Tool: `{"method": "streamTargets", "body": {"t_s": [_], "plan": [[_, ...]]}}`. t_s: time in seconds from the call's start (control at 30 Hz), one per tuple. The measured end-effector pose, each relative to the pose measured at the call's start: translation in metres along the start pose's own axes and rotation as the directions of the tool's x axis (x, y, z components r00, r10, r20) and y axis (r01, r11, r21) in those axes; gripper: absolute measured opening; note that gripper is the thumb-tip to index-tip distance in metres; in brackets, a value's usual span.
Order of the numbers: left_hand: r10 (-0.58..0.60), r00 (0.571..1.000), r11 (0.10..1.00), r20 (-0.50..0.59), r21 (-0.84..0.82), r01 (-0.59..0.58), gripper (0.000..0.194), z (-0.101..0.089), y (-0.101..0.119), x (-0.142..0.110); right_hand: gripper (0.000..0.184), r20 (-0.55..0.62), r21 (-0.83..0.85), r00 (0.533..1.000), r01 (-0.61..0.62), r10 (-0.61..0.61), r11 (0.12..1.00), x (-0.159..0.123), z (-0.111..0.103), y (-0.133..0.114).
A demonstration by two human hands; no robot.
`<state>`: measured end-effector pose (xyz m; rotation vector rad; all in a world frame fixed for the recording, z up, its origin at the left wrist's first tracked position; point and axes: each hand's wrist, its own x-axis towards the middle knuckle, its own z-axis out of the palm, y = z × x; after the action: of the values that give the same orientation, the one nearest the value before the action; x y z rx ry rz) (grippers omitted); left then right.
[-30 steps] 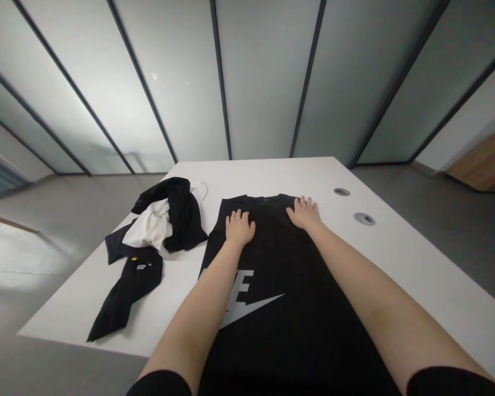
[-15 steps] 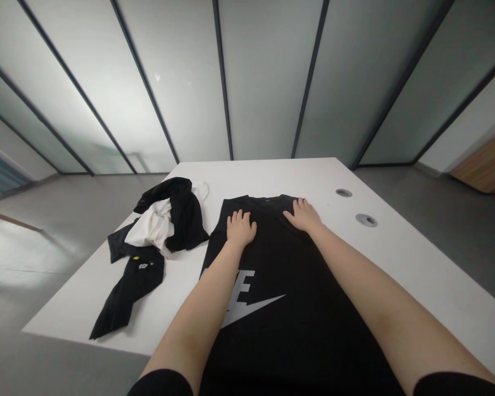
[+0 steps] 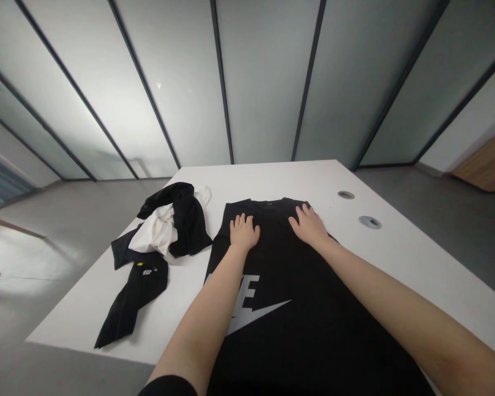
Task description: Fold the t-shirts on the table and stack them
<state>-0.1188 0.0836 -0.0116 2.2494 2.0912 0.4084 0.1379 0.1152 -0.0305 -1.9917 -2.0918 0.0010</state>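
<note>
Clothes: a heap of black and white clothes (image 3: 165,231) just left of the black T-shirt (image 3: 322,335).
Left hand (image 3: 244,232): released, my palm flat on the T-shirt below the collar.
T-shirt: spread flat on the white table (image 3: 272,179).
Right hand (image 3: 309,225): released, flat on the T-shirt near its shoulder.

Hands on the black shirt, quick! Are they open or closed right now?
Left hand: open, lying flat on the black T-shirt, holding nothing.
Right hand: open, lying flat on the shirt, holding nothing.

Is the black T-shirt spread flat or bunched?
Spread flat: the black T-shirt lies logo up on the white table, under the left hand and right hand.
</note>
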Motion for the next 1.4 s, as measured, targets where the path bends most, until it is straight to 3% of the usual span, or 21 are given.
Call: {"method": "streamTargets", "body": {"t_s": [0.1,0.2,0.3,0.4,0.53,0.67,0.83,0.9,1.0,1.07,1.13,1.23,1.33,1.4], "plan": [[-0.001,1.0,1.0,0.002,-0.003,0.001,0.055,0.0,0.0,0.0,0.074,0.064,0.047,0.998,-0.017,0.014,0.999,-0.012,0.007,0.005],[-0.002,1.0,1.0,0.008,-0.009,0.003,0.055,0.0,0.0,0.0,0.066,-0.005,0.281,0.998,-0.053,0.057,0.958,-0.01,0.007,0.015],[0.0,1.0,1.0,0.006,-0.013,0.0,0.055,-0.002,0.0,-0.001,0.067,-0.061,0.579,0.988,-0.083,0.145,0.811,0.006,-0.002,0.024],[0.001,1.0,1.0,0.007,-0.018,-0.001,0.055,-0.003,0.001,-0.001,0.076,0.043,0.74,0.989,-0.125,0.139,0.661,0.025,-0.012,0.033],[-0.004,1.0,1.0,0.008,-0.017,0.004,0.055,-0.003,0.001,-0.001,0.089,0.143,0.838,0.986,-0.169,0.089,0.519,0.036,-0.012,0.043],[-0.001,1.0,1.0,0.003,-0.008,0.002,0.054,-0.002,0.001,-0.001,0.09,0.136,0.911,0.979,-0.184,0.152,0.369,0.033,-0.003,0.043],[-0.002,1.0,1.0,0.016,-0.018,0.002,0.056,0.0,0.0,0.001,0.091,0.221,0.953,0.954,-0.255,0.201,0.164,0.027,-0.007,0.039],[-0.006,1.0,1.0,0.025,-0.028,0.007,0.056,0.001,0.0,0.002,0.09,0.252,0.967,0.936,-0.254,0.244,-0.024,0.024,-0.012,0.038],[-0.007,1.0,0.998,0.03,-0.057,0.009,0.056,0.002,0.0,0.001,0.089,0.315,0.866,0.893,-0.133,0.32,-0.481,0.019,-0.018,0.035],[-0.009,1.0,0.995,0.026,-0.099,0.011,0.056,0.002,-0.001,0.001,0.089,0.363,0.751,0.875,-0.071,0.321,-0.657,0.016,-0.02,0.032],[-0.022,1.0,0.983,0.02,-0.184,0.025,0.056,0.003,-0.004,0.006,0.086,0.388,0.708,0.867,-0.064,0.312,-0.703,0.015,-0.02,0.031],[-0.091,0.996,0.893,-0.003,-0.443,0.08,0.055,0.002,-0.012,0.021,0.082,0.372,0.745,0.869,-0.07,0.325,-0.663,0.015,-0.019,0.032],[-0.239,0.971,0.616,-0.029,-0.777,0.129,0.045,0.001,-0.027,0.039,0.084,0.337,0.801,0.88,-0.081,0.334,-0.593,0.017,-0.016,0.034],[-0.329,0.944,0.421,-0.006,-0.896,0.141,0.036,0.001,-0.038,0.047,0.085,0.325,0.828,0.883,-0.093,0.339,-0.553,0.019,-0.013,0.035]]}}
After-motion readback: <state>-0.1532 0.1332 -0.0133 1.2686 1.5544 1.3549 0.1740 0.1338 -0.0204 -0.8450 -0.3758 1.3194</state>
